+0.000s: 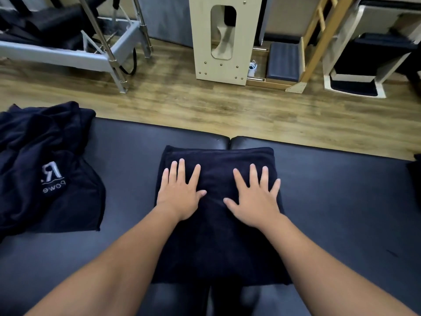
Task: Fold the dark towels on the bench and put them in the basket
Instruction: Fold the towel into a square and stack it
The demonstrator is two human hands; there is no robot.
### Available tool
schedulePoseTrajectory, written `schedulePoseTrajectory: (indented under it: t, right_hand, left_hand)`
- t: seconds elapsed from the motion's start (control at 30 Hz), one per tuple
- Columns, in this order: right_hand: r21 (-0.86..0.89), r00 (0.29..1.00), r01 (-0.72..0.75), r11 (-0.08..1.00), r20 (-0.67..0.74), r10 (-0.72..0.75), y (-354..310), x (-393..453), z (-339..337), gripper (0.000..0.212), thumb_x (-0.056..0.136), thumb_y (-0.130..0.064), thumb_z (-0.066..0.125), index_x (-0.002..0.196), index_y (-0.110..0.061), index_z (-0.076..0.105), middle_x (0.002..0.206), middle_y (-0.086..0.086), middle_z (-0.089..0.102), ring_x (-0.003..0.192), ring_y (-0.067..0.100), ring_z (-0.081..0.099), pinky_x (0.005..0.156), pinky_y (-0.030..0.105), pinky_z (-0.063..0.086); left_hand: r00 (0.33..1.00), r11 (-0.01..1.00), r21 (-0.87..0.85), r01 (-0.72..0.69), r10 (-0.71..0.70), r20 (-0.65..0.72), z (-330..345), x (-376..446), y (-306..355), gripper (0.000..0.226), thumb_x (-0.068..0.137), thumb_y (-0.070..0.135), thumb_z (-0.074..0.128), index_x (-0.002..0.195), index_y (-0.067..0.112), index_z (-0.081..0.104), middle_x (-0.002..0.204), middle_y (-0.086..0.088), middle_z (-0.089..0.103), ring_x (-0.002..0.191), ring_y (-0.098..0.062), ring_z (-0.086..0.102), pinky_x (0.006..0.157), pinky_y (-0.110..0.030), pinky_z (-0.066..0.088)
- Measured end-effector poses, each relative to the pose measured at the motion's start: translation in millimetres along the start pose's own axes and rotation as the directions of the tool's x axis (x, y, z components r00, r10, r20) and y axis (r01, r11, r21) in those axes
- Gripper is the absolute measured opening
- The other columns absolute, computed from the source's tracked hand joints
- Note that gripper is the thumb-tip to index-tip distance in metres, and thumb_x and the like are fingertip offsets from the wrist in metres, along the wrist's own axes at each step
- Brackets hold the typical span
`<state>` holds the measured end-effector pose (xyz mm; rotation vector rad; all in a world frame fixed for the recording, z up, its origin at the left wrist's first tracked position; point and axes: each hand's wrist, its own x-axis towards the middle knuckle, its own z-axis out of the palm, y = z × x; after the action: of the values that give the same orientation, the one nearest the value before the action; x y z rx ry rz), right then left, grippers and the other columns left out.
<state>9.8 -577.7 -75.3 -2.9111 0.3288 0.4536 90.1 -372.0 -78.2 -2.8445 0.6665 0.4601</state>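
Underfoot, beyond everything else, a wood-look plank floor (205, 103) runs across the whole far half of the view. Along its far side stands exercise equipment: a grey metal-framed apparatus (75, 53) with chrome posts at the far left, a pale upright cabinet (222, 39) with a rounded cut-out in its face at the centre, a light wooden ladder frame (319, 42) leaning to its right, and a white-edged unit with dark pads (364, 65) at the far right. A small dark padded box (283, 61) sits low between the cabinet and the ladder.

Nearer, the dark padded bench (127, 156) fills the lower half, its upholstery smooth and slightly glossy, with a seam splitting it into two cushions at the far edge. On its left end lies a rumpled heap of unfolded dark towels (41, 165), the top one showing a pale printed logo. At the bench's middle a folded dark towel (216, 242) lies flat as a neat rectangle, spanning the seam.

Both bare forearms reach in from below. The left hand (180, 195) and the right hand (256, 197) rest palm down on the far half of the folded towel, fingers spread wide, gripping nothing, set side by side and apart. No basket is in view.
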Motion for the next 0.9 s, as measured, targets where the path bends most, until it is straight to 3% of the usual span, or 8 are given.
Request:
schedulePoseTrajectory:
  t: [0.1, 0.2, 0.33, 0.47, 0.63, 0.73, 0.83, 0.9]
  right_hand:
    - [-0.044, 0.993, 0.118, 0.992, -0.014, -0.118, 1.1, -45.3, 18.4, 0.086, 0.089, -0.077, 0.028, 0.158, -0.041, -0.007, 0.166, 0.012, -0.02, 0.148, 0.042, -0.028, 0.114, 0.071, -0.009]
    - [-0.056, 0.99, 0.137, 0.989, -0.022, -0.138, 5.7, -96.2, 41.7, 0.086, 0.088, -0.078, 0.027, 0.158, -0.042, -0.007, 0.167, 0.01, -0.019, 0.149, 0.041, -0.026, 0.116, 0.07, -0.007]
    - [-0.019, 0.993, 0.113, 0.993, -0.044, -0.114, 28.1, -149.9, 59.0, 0.08, 0.09, -0.079, 0.026, 0.155, -0.051, -0.012, 0.165, 0.0, -0.026, 0.15, 0.03, -0.029, 0.12, 0.063, 0.001]
    - [-0.038, 0.994, 0.105, 0.994, -0.025, -0.106, 47.2, -180.4, 71.2, 0.076, 0.097, -0.069, 0.02, 0.158, -0.039, -0.015, 0.164, 0.004, -0.03, 0.15, 0.024, -0.031, 0.126, 0.047, 0.011]
    - [-0.097, 0.998, 0.057, 0.994, 0.033, -0.054, 40.5, -184.6, 78.6, 0.11, 0.074, -0.029, 0.083, 0.159, -0.016, 0.015, 0.161, 0.027, 0.021, 0.149, 0.044, 0.019, 0.103, 0.053, 0.05]
    - [-0.173, 1.0, 0.016, 0.985, 0.003, -0.016, 28.3, -183.6, 71.5, 0.108, 0.063, -0.002, 0.077, 0.156, -0.004, 0.022, 0.156, 0.034, 0.029, 0.143, 0.052, 0.032, 0.095, 0.057, 0.053]
    - [-0.267, 1.0, 0.026, 0.963, 0.008, -0.025, 21.0, -188.9, 64.8, 0.101, 0.082, 0.0, 0.062, 0.158, -0.009, -0.005, 0.164, 0.031, 0.002, 0.151, 0.05, 0.008, 0.113, 0.052, 0.037]
    - [-0.292, 0.999, -0.02, 0.956, -0.031, 0.011, 19.4, -189.4, 62.8, 0.107, 0.073, -0.003, 0.074, 0.16, -0.01, 0.012, 0.162, 0.032, 0.015, 0.148, 0.05, 0.022, 0.103, 0.05, 0.046]
  left_hand:
    - [0.987, 0.998, -0.04, -0.047, 0.04, -0.155, 3.3, -25.2, 23.0, 0.064, 0.106, 0.041, 0.03, 0.16, 0.01, 0.017, 0.167, -0.024, 0.002, 0.155, -0.04, -0.001, 0.124, -0.055, 0.011]
    - [0.956, 0.977, -0.124, -0.174, 0.138, -0.26, 25.3, -69.0, 47.1, 0.065, 0.1, 0.048, 0.032, 0.151, 0.01, 0.043, 0.162, -0.021, 0.028, 0.153, -0.037, 0.021, 0.118, -0.06, 0.026]
    - [0.962, 0.978, -0.118, -0.172, 0.141, -0.234, 63.3, -117.2, 33.2, 0.077, 0.099, 0.063, 0.029, 0.159, 0.016, 0.029, 0.167, -0.01, 0.02, 0.155, -0.029, 0.016, 0.119, -0.058, 0.023]
    - [0.953, 0.99, -0.096, -0.1, 0.067, -0.295, 73.9, -127.9, -2.0, 0.069, 0.103, 0.05, 0.028, 0.154, 0.005, 0.038, 0.162, -0.014, 0.032, 0.15, -0.031, 0.03, 0.119, -0.058, 0.025]
    - [0.797, 0.889, 0.11, -0.444, 0.448, -0.406, 84.7, -155.6, -6.0, 0.051, 0.095, 0.023, 0.048, 0.14, 0.002, 0.057, 0.154, -0.023, 0.044, 0.143, -0.037, 0.042, 0.113, -0.057, 0.039]
    - [0.857, 0.901, 0.06, -0.43, 0.429, -0.286, 88.5, -179.1, -9.9, 0.079, 0.091, 0.052, 0.05, 0.149, -0.001, 0.043, 0.16, -0.02, 0.033, 0.149, -0.034, 0.033, 0.116, -0.056, 0.035]
    - [0.9, 0.92, 0.134, -0.368, 0.388, -0.196, 89.8, -185.0, -14.9, 0.075, 0.088, 0.033, 0.055, 0.149, -0.008, 0.038, 0.158, -0.031, 0.029, 0.148, -0.043, 0.03, 0.116, -0.055, 0.035]
    - [0.908, 0.909, 0.217, -0.356, 0.392, -0.15, 85.2, -183.3, -16.4, 0.074, 0.084, 0.014, 0.062, 0.148, -0.012, 0.035, 0.154, -0.036, 0.032, 0.145, -0.047, 0.034, 0.114, -0.052, 0.039]
